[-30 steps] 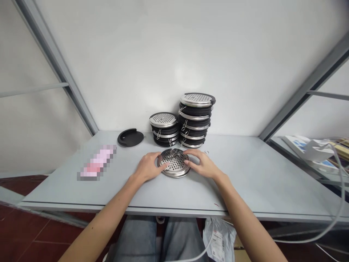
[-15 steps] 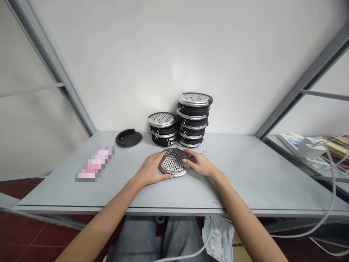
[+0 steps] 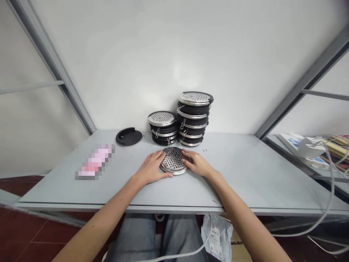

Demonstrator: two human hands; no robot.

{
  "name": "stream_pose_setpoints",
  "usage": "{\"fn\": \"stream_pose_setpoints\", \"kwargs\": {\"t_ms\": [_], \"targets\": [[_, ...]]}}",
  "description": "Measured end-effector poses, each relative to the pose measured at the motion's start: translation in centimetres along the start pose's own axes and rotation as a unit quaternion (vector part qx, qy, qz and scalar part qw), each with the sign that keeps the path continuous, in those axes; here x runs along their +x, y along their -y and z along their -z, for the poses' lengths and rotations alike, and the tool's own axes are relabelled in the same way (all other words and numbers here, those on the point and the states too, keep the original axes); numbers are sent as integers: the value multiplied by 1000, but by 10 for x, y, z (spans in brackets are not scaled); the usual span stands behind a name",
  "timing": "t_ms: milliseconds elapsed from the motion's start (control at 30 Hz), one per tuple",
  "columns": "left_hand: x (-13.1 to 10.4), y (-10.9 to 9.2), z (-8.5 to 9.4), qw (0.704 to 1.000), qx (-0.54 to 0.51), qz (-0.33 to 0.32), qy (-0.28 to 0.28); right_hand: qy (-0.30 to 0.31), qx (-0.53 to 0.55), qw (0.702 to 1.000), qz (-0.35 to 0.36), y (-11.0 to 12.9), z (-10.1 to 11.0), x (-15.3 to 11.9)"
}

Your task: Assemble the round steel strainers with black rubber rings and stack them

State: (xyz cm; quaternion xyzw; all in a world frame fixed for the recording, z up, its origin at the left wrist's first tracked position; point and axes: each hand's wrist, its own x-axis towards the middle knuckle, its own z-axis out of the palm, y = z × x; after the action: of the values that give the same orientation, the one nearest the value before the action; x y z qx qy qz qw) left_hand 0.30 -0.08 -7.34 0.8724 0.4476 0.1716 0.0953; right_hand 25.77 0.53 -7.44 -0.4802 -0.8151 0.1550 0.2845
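A round perforated metal disc (image 3: 173, 161) with a shiny rim lies on the table in front of me. My left hand (image 3: 153, 168) grips its left edge, fingers at the back and thumb along the near side. On the opposite edge, my right hand (image 3: 198, 163) holds the disc with its fingertips on the rim and top face. Behind the disc stand two stacks of similar discs in black holders, a shorter stack (image 3: 163, 129) and a taller stack (image 3: 193, 120), with small wire clips hanging from them.
A black round holder (image 3: 130, 138) lies at the back left. A blurred pink item (image 3: 96, 161) is on the left of the table (image 3: 261, 174). A small metal ring (image 3: 204, 150) rests right of the stacks. White cables (image 3: 332, 182) hang at the right.
My right hand has shifted slightly left and its fingers sit closer on the disc. The left hand stays on the left edge. The stacks are unchanged.
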Motion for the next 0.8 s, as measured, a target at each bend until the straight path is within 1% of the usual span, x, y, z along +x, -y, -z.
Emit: {"fn": "stream_pose_setpoints", "kwargs": {"t_ms": [133, 200, 267, 367, 433, 500, 567, 700, 733, 800], "targets": [[0, 0, -1, 999, 13, -26, -44, -11, 60, 998, -4, -3, 0, 1], [1, 0, 1, 997, -3, -19, -73, -31, 89, 996, -7, -3, 2, 1], [2, -1, 5, 994, -43, 8, -100, -58, 108, 992, 4, -2, 4, 0], [2, 0, 10, 984, -127, 51, -112, -94, 106, 989, 53, 0, 7, -1], [2, 2, 12, 976, -176, 63, -108, -113, 93, 987, 69, 1, 6, -1], [2, 4, 12, 970, -207, 60, -114, -135, 84, 985, 64, 0, 4, 0], [2, 5, 11, 965, -216, 38, -142, -159, 84, 981, 69, -3, 2, 0], [2, 5, 9, 956, -193, -57, -213, -194, 69, 973, 103, -8, 1, 0], [2, 5, 9, 954, -189, -76, -220, -197, 64, 972, 109, -8, 1, -1], [2, 4, 8, 951, -198, -91, -220, -200, 59, 971, 118, -6, 2, -1]]}}
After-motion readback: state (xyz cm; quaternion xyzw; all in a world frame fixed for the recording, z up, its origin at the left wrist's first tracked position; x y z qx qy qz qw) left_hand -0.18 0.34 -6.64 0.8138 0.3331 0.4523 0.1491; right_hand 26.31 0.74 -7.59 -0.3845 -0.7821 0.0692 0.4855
